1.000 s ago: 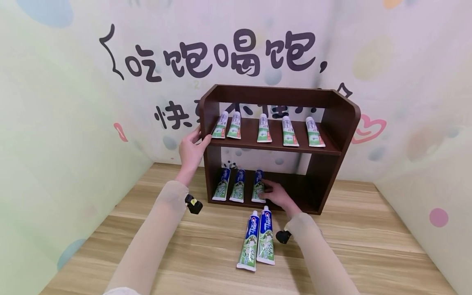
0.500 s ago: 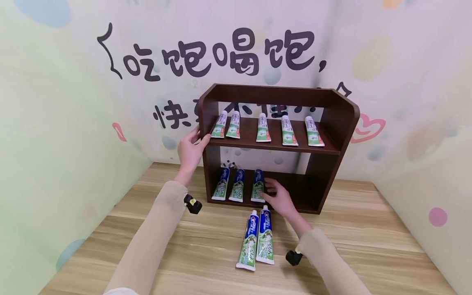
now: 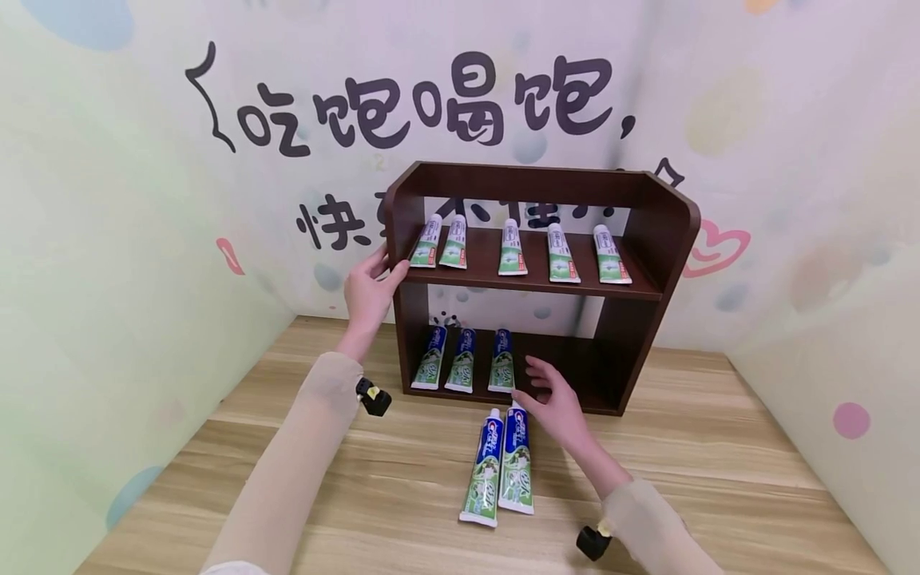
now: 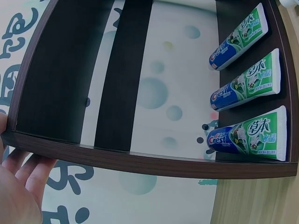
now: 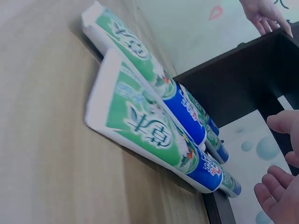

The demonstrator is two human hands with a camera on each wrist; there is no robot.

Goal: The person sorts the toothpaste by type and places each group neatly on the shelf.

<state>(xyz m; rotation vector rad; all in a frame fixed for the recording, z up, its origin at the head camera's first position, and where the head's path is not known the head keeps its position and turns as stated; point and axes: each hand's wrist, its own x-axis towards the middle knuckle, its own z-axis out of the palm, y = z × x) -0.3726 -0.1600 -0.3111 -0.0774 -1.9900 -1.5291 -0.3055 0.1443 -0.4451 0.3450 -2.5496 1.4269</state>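
My left hand (image 3: 368, 297) grips the left side panel of a dark brown two-tier shelf (image 3: 532, 182); in the left wrist view its fingers (image 4: 35, 175) reach behind the panel. Three blue-and-green Crest toothpaste tubes lean in a row on the lower tier, the rightmost tube (image 3: 501, 363) closest to my other hand. Relaxed and holding nothing, my right hand (image 3: 559, 409) hovers before the lower tier, thumb tip near the cap end of a toothpaste tube (image 3: 517, 471) on the table. Beside that lies another matching tube (image 3: 483, 475), its cap toward the shelf.
Several smaller white-and-green toothpaste tubes, one of them the middle tube (image 3: 513, 249), lean along the upper tier. The shelf stands on a wood-grain table (image 3: 388, 479) against a printed backdrop (image 3: 287, 48) with large dark characters.
My right hand has let go of the rightmost tube on the lower tier and drawn back toward me and to the right. My left hand keeps its grip on the shelf.
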